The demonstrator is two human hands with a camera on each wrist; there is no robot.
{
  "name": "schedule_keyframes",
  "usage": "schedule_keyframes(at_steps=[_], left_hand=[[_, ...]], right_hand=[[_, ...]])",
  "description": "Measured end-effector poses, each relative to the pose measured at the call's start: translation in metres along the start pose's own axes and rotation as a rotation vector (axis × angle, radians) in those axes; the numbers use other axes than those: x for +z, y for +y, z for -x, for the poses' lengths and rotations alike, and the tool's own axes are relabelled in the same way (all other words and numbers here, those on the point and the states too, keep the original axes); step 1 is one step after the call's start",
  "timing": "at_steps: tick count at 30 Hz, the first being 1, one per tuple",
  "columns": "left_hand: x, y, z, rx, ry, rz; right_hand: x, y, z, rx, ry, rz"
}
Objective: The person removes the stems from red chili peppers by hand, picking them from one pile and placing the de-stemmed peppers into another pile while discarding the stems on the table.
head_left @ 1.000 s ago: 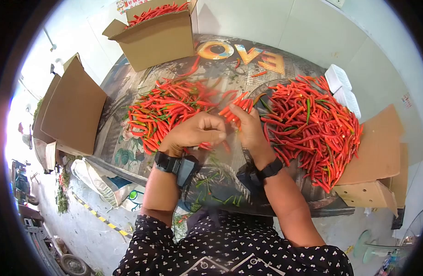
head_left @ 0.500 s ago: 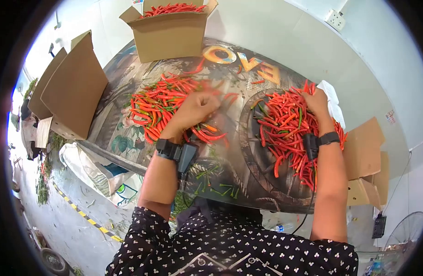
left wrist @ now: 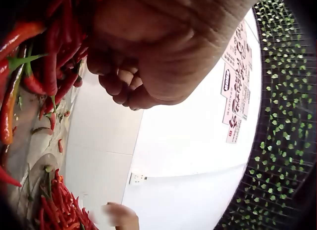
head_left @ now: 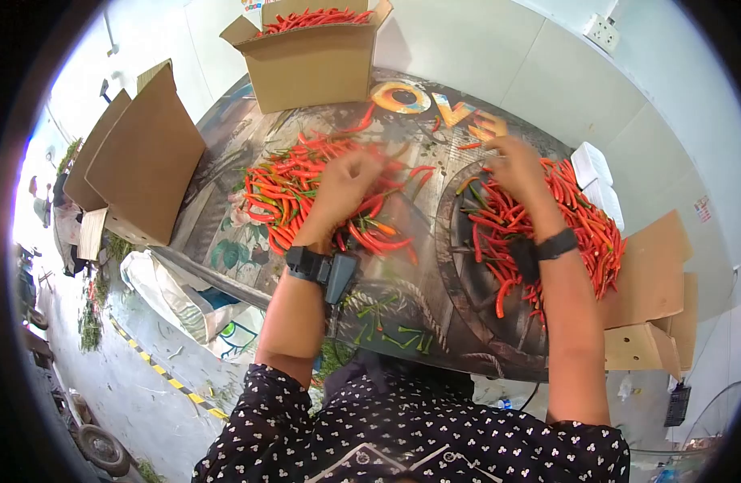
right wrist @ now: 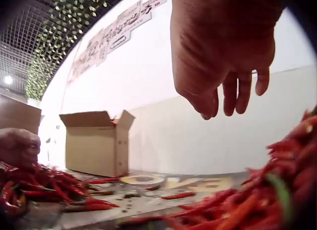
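Note:
My left hand [head_left: 344, 187] is over the near part of the left pile of red chilies [head_left: 283, 193], slightly blurred. In the left wrist view its fingers [left wrist: 117, 86] are curled in towards the thumb, and no chili shows in them. My right hand [head_left: 517, 171] is raised at the left side of the right pile of chilies [head_left: 584, 211]. Seen from the right wrist, that hand [right wrist: 223, 51] hangs with fingers pointing down, apart from the chilies and holding nothing. Some green and orange chilies are mixed into both piles.
A cardboard box [head_left: 314, 68] filled with chilies stands at the back. Another carton [head_left: 149, 157] is on the left, and open cardboard [head_left: 648, 270] lies at right. White trays [head_left: 593, 167] sit behind the right pile. Green stems [head_left: 402, 334] are scattered near the front edge.
The right hand, earlier holding a bunch of chilies beside the left hand, went to the right pile's far side and has come back leftward without them. The left hand stays over its pile.

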State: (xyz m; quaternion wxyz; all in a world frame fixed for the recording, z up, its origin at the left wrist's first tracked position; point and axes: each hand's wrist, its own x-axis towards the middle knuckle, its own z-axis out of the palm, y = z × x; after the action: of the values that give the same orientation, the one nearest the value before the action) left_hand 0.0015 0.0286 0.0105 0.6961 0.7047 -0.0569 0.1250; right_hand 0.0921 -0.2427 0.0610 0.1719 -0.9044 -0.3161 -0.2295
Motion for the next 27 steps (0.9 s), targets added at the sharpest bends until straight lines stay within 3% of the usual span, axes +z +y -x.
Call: schedule_keyframes(at_steps=[4,7,11,15,17,24,27], left_hand=[[0.001,-0.004,-0.001,0.009,-0.034,-0.015],[-0.001,-0.010,-0.003,0.074,-0.079,-0.140],[-0.004,-0.018,-0.004,0.074,-0.100,-0.221],[-0.001,-0.022,-0.003,0.101,-0.122,-0.251],[0.001,-0.022,-0.003,0.056,-0.151,-0.204],[0.017,-0.017,0.003,0.173,-0.126,-0.355],[0.020,-0.014,0.005,0.007,-0.189,-0.268]], right_hand=[[0.075,-0.029,-0.020,-0.087,-0.353,-0.001],[0.106,-0.036,-0.014,0.036,-0.395,-0.082],[0.106,-0.044,-0.004,0.028,-0.336,0.030],[0.097,-0.045,0.008,0.000,-0.283,-0.037],[0.086,-0.050,0.016,0.012,-0.176,-0.256],[0.068,-0.070,0.032,0.285,-0.190,-0.665],[0.083,-0.068,0.037,0.273,-0.136,-0.920]])
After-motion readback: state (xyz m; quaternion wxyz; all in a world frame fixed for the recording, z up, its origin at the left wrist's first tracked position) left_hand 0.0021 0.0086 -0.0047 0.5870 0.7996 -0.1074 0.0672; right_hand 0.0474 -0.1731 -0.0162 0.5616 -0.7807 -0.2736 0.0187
